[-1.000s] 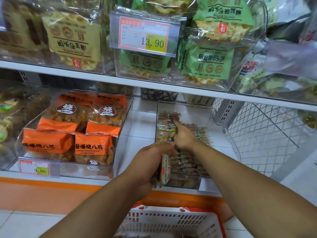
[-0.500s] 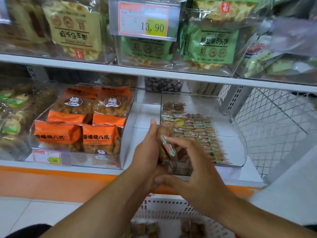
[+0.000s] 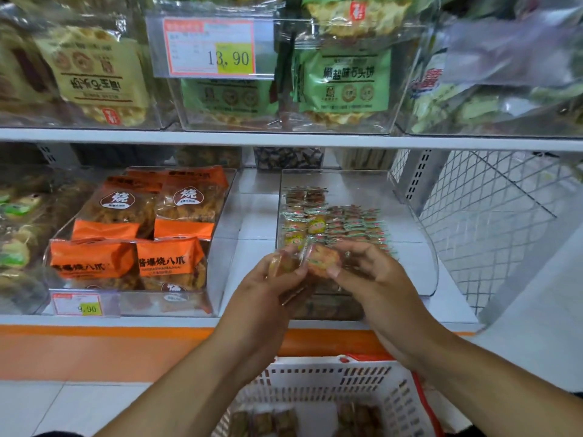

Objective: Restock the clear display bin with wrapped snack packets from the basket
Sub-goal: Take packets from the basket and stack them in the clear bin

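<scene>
A clear display bin (image 3: 424,247) sits on the lower shelf, holding rows of small wrapped snack packets (image 3: 347,222). In front of its near edge my left hand (image 3: 268,288) grips a small stack of packets (image 3: 285,263). My right hand (image 3: 375,275) pinches one wrapped packet (image 3: 323,258) between thumb and fingers, right beside the left hand's stack. Below my arms stands a white slotted basket (image 3: 331,380) with several brown packets (image 3: 274,421) lying in its bottom.
A second clear bin with orange snack bags (image 3: 142,234) stands to the left, with a 9.90 price tag (image 3: 80,305). The upper shelf (image 3: 284,140) carries bins of green and yellow biscuit bags. A white wire mesh panel (image 3: 492,216) closes the right side.
My right hand has come back from deep in the bin to the left hand's stack and now pinches one packet there. The view has tilted down, showing more of the basket.
</scene>
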Tool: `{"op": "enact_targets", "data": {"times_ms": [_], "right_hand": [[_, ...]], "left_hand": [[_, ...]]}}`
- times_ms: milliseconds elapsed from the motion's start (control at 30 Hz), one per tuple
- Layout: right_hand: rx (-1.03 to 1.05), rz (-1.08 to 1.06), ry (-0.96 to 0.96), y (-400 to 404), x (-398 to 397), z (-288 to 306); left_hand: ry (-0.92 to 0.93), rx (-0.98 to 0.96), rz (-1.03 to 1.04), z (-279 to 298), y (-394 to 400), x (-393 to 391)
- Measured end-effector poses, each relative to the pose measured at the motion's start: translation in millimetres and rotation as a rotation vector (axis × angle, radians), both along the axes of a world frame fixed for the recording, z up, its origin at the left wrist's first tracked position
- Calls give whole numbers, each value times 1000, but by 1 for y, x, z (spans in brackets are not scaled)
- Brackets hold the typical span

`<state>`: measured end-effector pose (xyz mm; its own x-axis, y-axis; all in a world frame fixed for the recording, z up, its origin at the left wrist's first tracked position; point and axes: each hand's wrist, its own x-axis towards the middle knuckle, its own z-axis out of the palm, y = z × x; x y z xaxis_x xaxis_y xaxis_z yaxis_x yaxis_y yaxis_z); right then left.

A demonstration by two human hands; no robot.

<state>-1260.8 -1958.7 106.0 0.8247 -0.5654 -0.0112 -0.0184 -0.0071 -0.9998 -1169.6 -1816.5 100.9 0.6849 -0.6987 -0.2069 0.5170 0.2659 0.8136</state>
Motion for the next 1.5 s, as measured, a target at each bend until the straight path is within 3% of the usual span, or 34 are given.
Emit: {"op": "enact_targets", "data": {"times_ms": [200, 267, 333, 467, 567, 667, 867, 1100, 1200, 1333, 1500], "right_hand": [[231, -10, -124, -2, -2, 7], [193, -54, -184, -7, -4, 11], [-8, -78, -231, -11, -8, 17], [-622, -36, -200, -7, -15, 21], [-771, 72, -87, 1, -17, 12], [-687, 176, -51, 3, -19, 8], [-384, 44, -51, 2, -15, 4], [372, 234, -25, 4, -10, 3], [395, 255, -38, 4, -10, 4], [374, 126, -54, -4, -7, 3], [380, 157, -105, -12, -8, 9]], "left_hand": [[56, -17, 153, -5, 0, -1], [79, -17, 190, -5, 0, -1], [94, -16, 199, -5, 2, 0], [93, -33, 170, -4, 1, -2], [81, -81, 168, -5, 1, -3], [58, -104, 165, -4, 4, -3], [-27, -82, 167, -4, 5, -6], [-35, -41, 156, -6, 5, -6], [15, 8, 99, 0, 5, -7], [267, -40, 127, 1, 5, -2], [192, 17, 189, 0, 4, 3]]}}
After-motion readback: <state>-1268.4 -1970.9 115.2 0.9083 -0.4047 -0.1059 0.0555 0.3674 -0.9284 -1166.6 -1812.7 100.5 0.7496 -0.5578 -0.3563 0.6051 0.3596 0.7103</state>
